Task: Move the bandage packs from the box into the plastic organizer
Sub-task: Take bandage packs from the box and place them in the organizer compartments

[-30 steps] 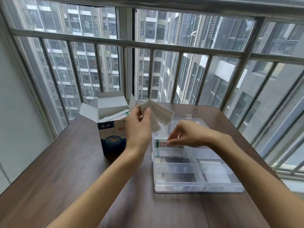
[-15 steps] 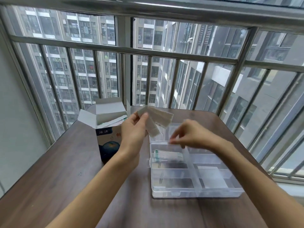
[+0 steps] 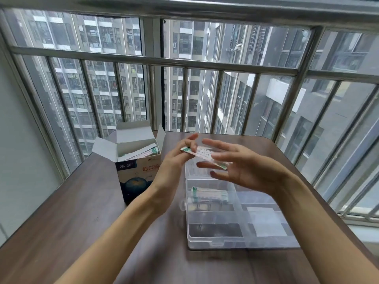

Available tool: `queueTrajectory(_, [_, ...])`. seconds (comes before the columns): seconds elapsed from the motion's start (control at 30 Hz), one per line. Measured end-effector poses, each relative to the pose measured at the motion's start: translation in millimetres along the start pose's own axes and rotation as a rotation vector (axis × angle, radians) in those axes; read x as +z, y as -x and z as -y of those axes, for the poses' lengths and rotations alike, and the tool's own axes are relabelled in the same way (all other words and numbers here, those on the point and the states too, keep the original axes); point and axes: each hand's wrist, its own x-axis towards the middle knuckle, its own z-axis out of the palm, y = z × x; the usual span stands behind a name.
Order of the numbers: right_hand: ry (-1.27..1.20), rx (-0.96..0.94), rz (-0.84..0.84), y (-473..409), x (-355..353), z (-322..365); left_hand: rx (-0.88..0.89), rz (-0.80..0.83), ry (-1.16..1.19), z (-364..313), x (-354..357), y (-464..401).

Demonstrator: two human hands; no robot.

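You are sitting at a dark brown wood-grain table (image 3: 61, 222) that is standing against a wall of glass panes behind a grey metal window railing (image 3: 184, 64), with tall apartment blocks showing beyond. On the table's right half a clear plastic organizer with divided compartments (image 3: 235, 240) is lying open, its lid folded back on the far side. To its left, near but not touching, a dark blue and white cardboard box with red characters and an orange fruit picture (image 3: 136, 175) is standing upright with its top flaps spread, and white bandage packs with green ends are sticking out of its opening (image 3: 143, 153). You are holding both hands above the far edge of the organizer. Your left hand (image 3: 174, 160) is pinching one end of a small bunch of white bandage packs with green tips (image 3: 203, 155) between thumb and fingers, with the index finger raised. Your right hand (image 3: 242, 167) is meeting the bunch's other end with fingers spread and nearly straight; whether it is gripping the packs I cannot tell, as they are blurred there. A stack of white, green-ended bandage packs (image 3: 209, 194) is already lying in the organizer's far left compartment, beneath your hands.
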Motion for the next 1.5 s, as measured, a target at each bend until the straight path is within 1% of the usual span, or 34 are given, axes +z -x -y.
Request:
queueTrajectory(0.07, [0.141, -0.013, 0.007, 1.7, -2.3, 3.2, 0.008, 0.026, -0.051, 3.3, -1.3, 0.2])
queueTrajectory(0.13, [0.275, -0.031, -0.029, 2.1, -2.8, 5.0, 0.019, 0.051, -0.118, 5.4, -1.8, 0.6])
queueTrajectory(0.2, [0.302, -0.046, -0.041, 3.0, -4.2, 5.6, 0.021, 0.082, -0.157, 6.5, -2.2, -0.1])
queueTrajectory(0.27, [0.315, -0.043, -0.002, 5.1, -7.7, 6.0, 0.028, 0.115, -0.208, 8.1, -4.9, -0.5])
queueTrajectory(0.33, [0.399, -0.005, 0.057, 7.7, -8.8, 7.2, 0.038, 0.155, -0.254, 9.0, -6.7, -0.4])
queueTrajectory(0.47, [0.507, 0.093, 0.057, 10.6, -10.4, 7.2, 0.032, 0.228, -0.259, 11.3, -7.6, -1.3])
queueTrajectory(0.57, [0.646, 0.107, 0.012, 10.2, -10.3, 5.4, 0.016, 0.249, -0.204, 10.7, -7.6, -2.6])
queueTrajectory(0.6, [0.648, 0.103, -0.027, 9.4, -10.4, 5.1, 0.010, 0.250, -0.189, 10.5, -7.2, -3.0])
queueTrajectory(0.67, [0.525, 0.085, -0.085, 7.5, -9.9, 5.0, 0.024, 0.222, -0.205, 11.2, -4.8, -3.2])
queueTrajectory(0.73, [0.403, 0.054, -0.052, 7.3, -5.6, 5.4, 0.060, 0.143, -0.194, 13.7, -1.8, -3.9])
queueTrajectory(0.77, [0.386, 0.047, -0.015, 7.2, -2.6, 5.2, 0.076, 0.097, -0.181, 15.6, -1.1, -4.4])
queueTrajectory(0.83, [0.445, 0.033, 0.021, 6.1, 4.3, 3.7, 0.115, 0.010, -0.232, 21.5, -0.3, -6.1])
queueTrajectory(0.9, [0.565, 0.007, -0.083, 3.2, 9.5, 1.0, 0.123, -0.057, -0.309, 26.6, 0.2, -7.7])
queueTrajectory(0.97, [0.639, -0.043, -0.207, 0.1, 10.3, -1.1, 0.102, -0.096, -0.315, 27.3, 1.0, -7.2])
queueTrajectory(1.03, [0.620, -0.074, -0.250, 0.2, 7.0, -1.8, 0.052, -0.067, -0.312, 22.7, -1.1, -6.4])
queueTrajectory(1.1, [0.601, -0.078, -0.282, 1.5, 1.4, -2.4, -0.047, 0.009, -0.291, 14.0, -2.8, -6.2])
queueTrajectory(1.2, [0.662, -0.059, -0.350, 2.8, -5.5, -6.0, -0.283, 0.060, -0.103, 0.9, -1.9, -7.2])
queueTrajectory(1.23, [0.688, -0.053, -0.355, 2.9, -5.9, -7.6, -0.334, 0.074, -0.079, -3.1, 0.5, -5.6])
queueTrajectory(1.27, [0.703, -0.050, -0.342, 2.8, -5.2, -9.2, -0.353, 0.085, -0.139, -4.9, 1.7, -4.3])
queueTrajectory(1.3, [0.704, -0.051, -0.314, 2.4, -3.8, -10.6, -0.343, 0.099, -0.262, -3.8, 2.0, -3.6])
queueTrajectory(1.37, [0.658, -0.054, -0.245, 1.0, -0.9, -12.5, -0.272, 0.119, -0.452, 4.5, 0.7, -2.5])
queueTrajectory(1.4, [0.626, -0.051, -0.220, 0.3, 0.7, -12.8, -0.251, 0.111, -0.487, 8.6, 0.5, -2.8])
queueTrajectory(1.5, [0.582, -0.039, -0.180, -0.4, 1.8, -11.0, -0.231, 0.063, -0.493, 13.6, -1.9, -5.5])
